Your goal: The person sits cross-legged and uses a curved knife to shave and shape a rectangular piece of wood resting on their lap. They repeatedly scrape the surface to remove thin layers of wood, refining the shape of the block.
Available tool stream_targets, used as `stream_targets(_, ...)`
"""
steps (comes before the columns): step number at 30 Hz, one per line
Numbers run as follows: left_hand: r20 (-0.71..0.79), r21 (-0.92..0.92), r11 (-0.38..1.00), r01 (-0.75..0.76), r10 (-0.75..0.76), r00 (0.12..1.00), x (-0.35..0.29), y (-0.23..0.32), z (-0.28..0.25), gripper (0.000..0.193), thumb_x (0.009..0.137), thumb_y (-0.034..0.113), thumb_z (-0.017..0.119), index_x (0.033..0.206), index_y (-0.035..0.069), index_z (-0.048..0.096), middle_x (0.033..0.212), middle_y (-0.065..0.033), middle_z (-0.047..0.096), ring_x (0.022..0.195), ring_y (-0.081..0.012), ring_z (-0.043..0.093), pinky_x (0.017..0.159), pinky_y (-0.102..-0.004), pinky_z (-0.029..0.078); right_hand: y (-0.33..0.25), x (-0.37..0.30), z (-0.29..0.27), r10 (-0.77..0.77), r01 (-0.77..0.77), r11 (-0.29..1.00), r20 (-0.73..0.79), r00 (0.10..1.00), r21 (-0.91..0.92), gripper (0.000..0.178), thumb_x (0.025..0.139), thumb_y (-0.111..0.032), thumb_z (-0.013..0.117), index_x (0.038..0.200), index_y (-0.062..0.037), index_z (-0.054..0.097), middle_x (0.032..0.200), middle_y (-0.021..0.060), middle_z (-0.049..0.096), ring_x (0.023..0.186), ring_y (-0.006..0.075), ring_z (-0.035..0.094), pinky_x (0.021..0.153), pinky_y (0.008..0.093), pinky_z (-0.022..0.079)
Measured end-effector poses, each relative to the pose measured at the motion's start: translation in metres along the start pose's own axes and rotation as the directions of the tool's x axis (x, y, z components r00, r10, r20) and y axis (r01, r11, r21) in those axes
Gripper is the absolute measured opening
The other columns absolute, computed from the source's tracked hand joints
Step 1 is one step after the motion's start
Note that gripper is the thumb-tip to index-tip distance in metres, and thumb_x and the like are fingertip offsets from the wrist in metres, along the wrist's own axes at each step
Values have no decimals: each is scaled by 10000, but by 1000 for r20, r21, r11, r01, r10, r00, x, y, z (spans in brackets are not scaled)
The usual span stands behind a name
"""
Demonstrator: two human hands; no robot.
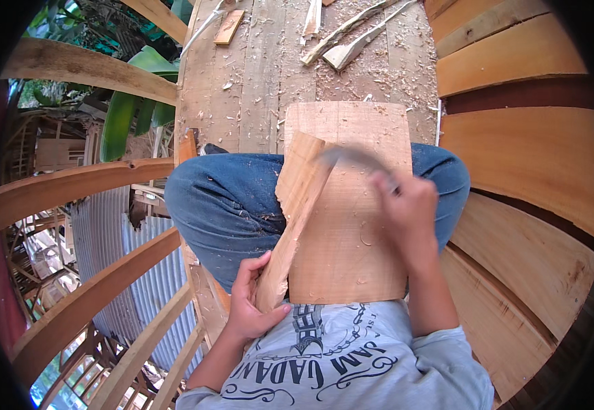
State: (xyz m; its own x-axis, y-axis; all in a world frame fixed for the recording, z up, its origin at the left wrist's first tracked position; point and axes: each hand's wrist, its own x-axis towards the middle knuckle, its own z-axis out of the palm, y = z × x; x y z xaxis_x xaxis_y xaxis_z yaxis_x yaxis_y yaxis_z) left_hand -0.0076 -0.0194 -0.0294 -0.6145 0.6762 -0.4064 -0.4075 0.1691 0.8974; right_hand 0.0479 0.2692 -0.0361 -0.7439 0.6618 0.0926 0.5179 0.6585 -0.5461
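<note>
My left hand (248,306) grips the lower, narrower end of a roughly cut wooden piece (302,195). The piece is broad at its far end, tapers toward me and leans against a flat wooden board (348,239) on my lap. Closed around the handle of a grey knife-like blade (357,157), my right hand (408,213) is smeared by motion. The blade's tip end is at the upper right edge of the wooden piece; blur hides its exact shape and whether it touches.
Wood shavings cover the plank floor (259,102) ahead. Beyond my knees lie rough-cut sticks (355,44) and a small wood block (229,27). A slatted railing (85,179) stands on the left, with corrugated metal sheets (116,253) beyond; a plank wall (522,167) rises on the right.
</note>
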Motion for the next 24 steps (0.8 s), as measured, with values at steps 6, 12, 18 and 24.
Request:
stream_targets(6, -7, -1, 1000, -23, 23, 1000, -2, -4, -1, 833, 648, 106, 795, 1339, -32, 351, 1277, -157, 475, 1219, -211, 456, 1056, -332, 313, 29, 17, -37, 110, -112, 991, -37, 993, -66, 465, 875, -412, 650, 662, -2, 593, 534, 186, 513, 489, 369, 518, 460, 402, 398)
stream_targets(12, -38, -21, 1000, -6, 5, 999, 1, -1, 4, 845, 641, 105, 793, 1346, -30, 346, 1278, -158, 474, 1224, -217, 455, 1053, -331, 318, -34, -26, -2, -178, 192, 981, 254, 951, -32, 552, 789, -563, 672, 572, -71, 547, 497, 129, 540, 456, 289, 580, 428, 374, 441)
stream_targets(18, -25, 10, 1000, 13, -13, 1000, 5, -2, 0, 851, 635, 101, 784, 1351, -31, 343, 1283, -158, 475, 1228, -225, 456, 1065, -341, 314, -2, 15, 3, -113, 119, 983, 48, 992, -142, 580, 791, -574, 660, 554, -65, 512, 482, 125, 511, 440, 304, 551, 413, 381, 410)
stream_targets(24, -20, -15, 1000, 13, -13, 1000, 4, -2, -2, 849, 638, 98, 773, 1356, -33, 340, 1275, -150, 479, 1226, -221, 455, 1060, -335, 314, -20, 2, -3, -121, 132, 988, 130, 984, -81, 539, 787, -545, 683, 582, -67, 540, 497, 119, 524, 450, 299, 560, 424, 381, 420)
